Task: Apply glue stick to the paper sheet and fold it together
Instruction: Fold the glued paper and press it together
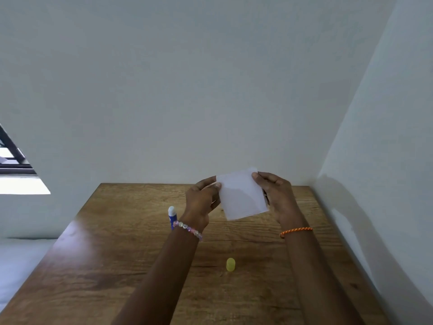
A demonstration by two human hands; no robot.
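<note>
A small white paper sheet is held up above the wooden table, tilted a little. My left hand pinches its left edge and my right hand grips its right edge. The paper looks folded, but I cannot tell for sure. A blue glue stick with its white tip exposed stands upright on the table, just left of my left wrist. Its yellow cap stands apart on the table between my forearms, nearer to me.
The table is pushed against a white wall at the back and another white wall on the right. A window shows at the far left. A pale surface lies beyond the table's left edge.
</note>
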